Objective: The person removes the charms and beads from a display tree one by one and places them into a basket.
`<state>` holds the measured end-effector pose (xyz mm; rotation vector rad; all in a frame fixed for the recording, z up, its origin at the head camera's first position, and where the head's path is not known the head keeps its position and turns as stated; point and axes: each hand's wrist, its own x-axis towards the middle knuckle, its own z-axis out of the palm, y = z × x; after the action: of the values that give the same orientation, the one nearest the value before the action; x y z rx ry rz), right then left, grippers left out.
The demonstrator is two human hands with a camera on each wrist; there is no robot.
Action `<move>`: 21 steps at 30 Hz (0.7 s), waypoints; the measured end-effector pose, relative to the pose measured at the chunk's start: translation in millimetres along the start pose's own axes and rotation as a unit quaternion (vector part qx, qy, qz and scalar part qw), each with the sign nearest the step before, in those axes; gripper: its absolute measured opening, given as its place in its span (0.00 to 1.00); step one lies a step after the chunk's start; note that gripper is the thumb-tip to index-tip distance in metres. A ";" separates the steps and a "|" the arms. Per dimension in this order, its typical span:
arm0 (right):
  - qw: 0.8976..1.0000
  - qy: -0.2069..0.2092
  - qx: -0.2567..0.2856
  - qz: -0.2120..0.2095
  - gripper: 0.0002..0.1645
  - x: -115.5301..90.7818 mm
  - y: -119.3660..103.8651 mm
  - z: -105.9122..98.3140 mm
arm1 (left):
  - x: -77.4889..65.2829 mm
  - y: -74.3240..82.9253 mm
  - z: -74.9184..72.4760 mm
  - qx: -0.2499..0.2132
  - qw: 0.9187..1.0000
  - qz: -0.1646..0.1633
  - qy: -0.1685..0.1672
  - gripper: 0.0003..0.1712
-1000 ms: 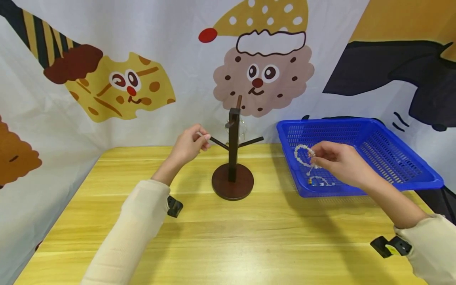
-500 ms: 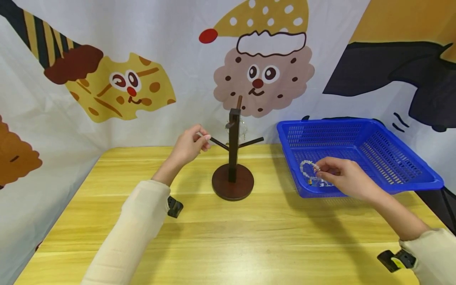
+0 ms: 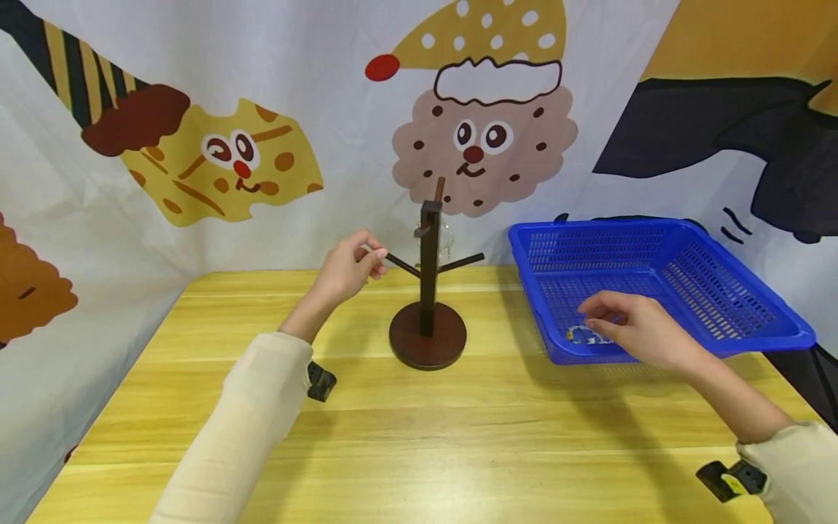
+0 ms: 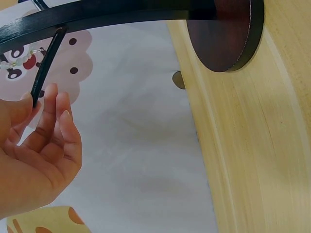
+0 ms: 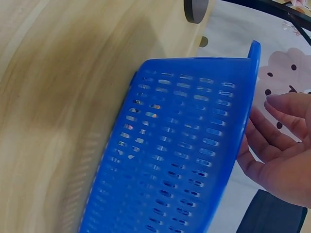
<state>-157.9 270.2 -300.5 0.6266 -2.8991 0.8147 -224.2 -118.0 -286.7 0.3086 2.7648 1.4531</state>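
Observation:
A dark wooden stand (image 3: 428, 276) with a round base and several pegs is upright on the table. My left hand (image 3: 350, 266) pinches the tip of its left peg (image 4: 47, 68) between thumb and forefinger. Beaded jewellery (image 3: 448, 239) hangs on the stand, partly hidden by the post. My right hand (image 3: 625, 324) hovers over the near left part of a blue plastic basket (image 3: 775, 309), fingers loosely bent and holding nothing. Just below its fingertips, beaded bracelets (image 3: 581, 335) with clear and coloured beads lie in the basket, partly covered by the hand.
The wooden table (image 3: 419, 437) reaches back to a white cloth (image 3: 347, 145) printed with cartoon figures. The basket's raised rim stands between the right hand and the table. A small dark camera is strapped at each wrist.
The right hand lowers a clear beaded bracelet into the basket and lets it go, its fingers parting. The left hand stays on the peg.

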 end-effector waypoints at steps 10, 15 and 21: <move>1.000 0.011 -0.021 -0.020 0.06 8.2 -7.1 -10.0 | -0.6 0.8 0.0 0.001 1.000 -0.003 0.000 0.10; 1.000 -0.001 -0.013 -0.016 0.07 15.2 -12.7 -13.6 | -0.2 0.1 -0.3 -0.001 1.000 -0.006 0.000 0.10; 1.000 -0.009 0.002 -0.014 0.08 22.5 -20.1 -13.7 | 0.3 -0.5 -0.1 0.001 1.000 -0.005 0.000 0.10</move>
<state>-171.0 253.4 -275.2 0.6765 -2.8976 0.8168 -224.6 -118.4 -287.0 0.2949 2.7637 1.4497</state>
